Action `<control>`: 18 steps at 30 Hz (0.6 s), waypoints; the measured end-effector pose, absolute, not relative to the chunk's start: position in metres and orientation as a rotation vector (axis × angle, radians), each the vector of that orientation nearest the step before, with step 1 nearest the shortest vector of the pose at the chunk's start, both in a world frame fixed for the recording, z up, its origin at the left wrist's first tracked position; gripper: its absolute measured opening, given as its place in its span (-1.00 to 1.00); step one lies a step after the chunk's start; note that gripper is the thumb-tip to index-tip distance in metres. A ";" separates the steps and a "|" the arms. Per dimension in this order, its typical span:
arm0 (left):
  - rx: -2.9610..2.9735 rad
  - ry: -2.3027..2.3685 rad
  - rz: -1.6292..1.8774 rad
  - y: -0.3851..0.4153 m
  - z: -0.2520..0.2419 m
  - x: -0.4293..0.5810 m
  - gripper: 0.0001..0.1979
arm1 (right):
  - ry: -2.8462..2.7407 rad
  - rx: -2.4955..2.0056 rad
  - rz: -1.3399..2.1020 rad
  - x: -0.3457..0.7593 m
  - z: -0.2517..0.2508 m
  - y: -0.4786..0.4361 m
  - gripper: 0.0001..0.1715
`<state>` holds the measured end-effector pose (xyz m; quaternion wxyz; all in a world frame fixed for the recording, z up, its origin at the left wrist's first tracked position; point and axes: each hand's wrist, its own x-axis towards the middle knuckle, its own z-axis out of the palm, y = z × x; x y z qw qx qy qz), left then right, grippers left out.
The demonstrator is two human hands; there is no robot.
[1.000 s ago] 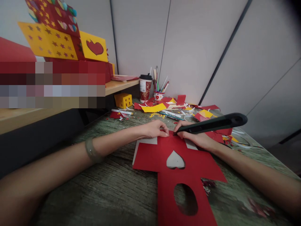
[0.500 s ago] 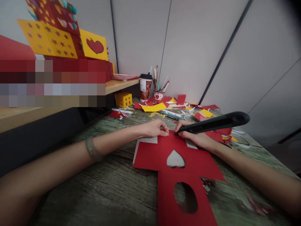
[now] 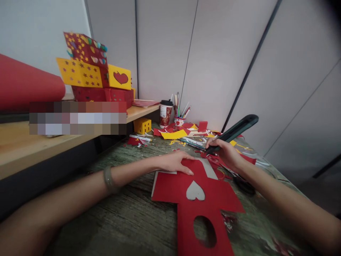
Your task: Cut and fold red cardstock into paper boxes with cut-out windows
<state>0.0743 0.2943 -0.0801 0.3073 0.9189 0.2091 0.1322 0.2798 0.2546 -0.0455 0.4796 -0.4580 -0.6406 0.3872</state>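
A cross-shaped red card (image 3: 170,188) lies on the wooden-looking table, with a heart-shaped and an oval hole cut in it. Through the heart shows a pale sheet (image 3: 209,169), whose edges stick out under the card's far end. My left hand (image 3: 178,163) presses on that far end, thumb and fingers apart. In my right hand (image 3: 225,152) is a dark green utility knife (image 3: 234,129), held slanted with its front end down and left. The knife is just past the card's far right corner, over red scraps; its blade cannot be made out.
Black-handled scissors (image 3: 245,185) lie under my right forearm. Red and yellow paper scraps (image 3: 174,134), pens, a pen pot (image 3: 180,121), a lidded cup (image 3: 165,114) and a small yellow box (image 3: 143,126) stand toward the wall. Decorated boxes (image 3: 87,71) are stacked on a shelf (image 3: 16,142) at left.
My right hand has lifted the knife off the card's far edge and moved right. My left hand's fingers have gone from bunched to spread on the card. The view has shifted.
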 end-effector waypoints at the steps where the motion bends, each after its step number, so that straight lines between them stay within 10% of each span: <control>1: 2.424 0.534 0.353 0.295 -0.080 0.075 -0.42 | -1.560 -1.127 0.924 0.282 -0.037 0.253 -0.82; 18: 2.117 0.907 0.724 0.310 -0.054 0.064 -0.70 | -1.542 -1.269 1.003 0.296 0.015 0.236 -0.69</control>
